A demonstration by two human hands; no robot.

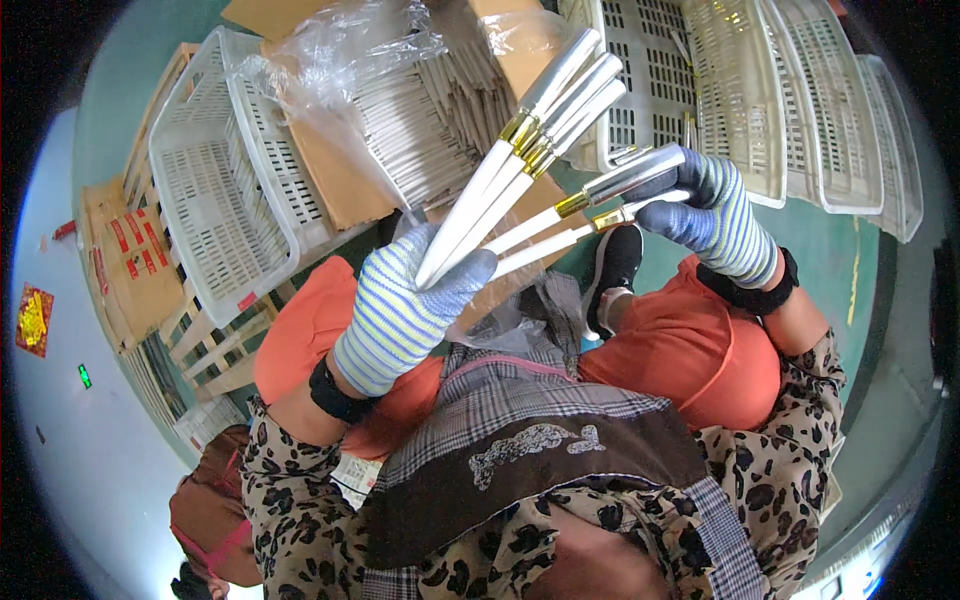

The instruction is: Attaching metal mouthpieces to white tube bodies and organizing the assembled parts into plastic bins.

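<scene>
Plaid-and-brown apron [645, 455] cloth fills the near edge, with leopard-print sleeves [770, 450] on either side. Beyond it, the left hand [405, 300], in a striped knit glove, has its fingers and thumb clamped around a bundle of white rods [480, 195], whose gold collars and silver ends fan upward and away. To its right, the right hand [715, 215], gloved alike, pinches two more rods [635, 173] near their far ends; their white ends reach the left thumb (whether that thumb also grips them, I cannot tell). Orange trousers [690, 350] spread below both hands, and a dark shoe [618, 262] shows between them.

Past the hands sits a cardboard box [338, 185], draped with clear plastic [350, 45] and holding many loose white sticks [410, 130]. A white slotted crate [205, 180] stands to its left, nested crates [820, 110] to its right, over green floor [820, 260]. Farthest left, a red-and-gold poster [34, 320] hangs on a pale wall [60, 450].
</scene>
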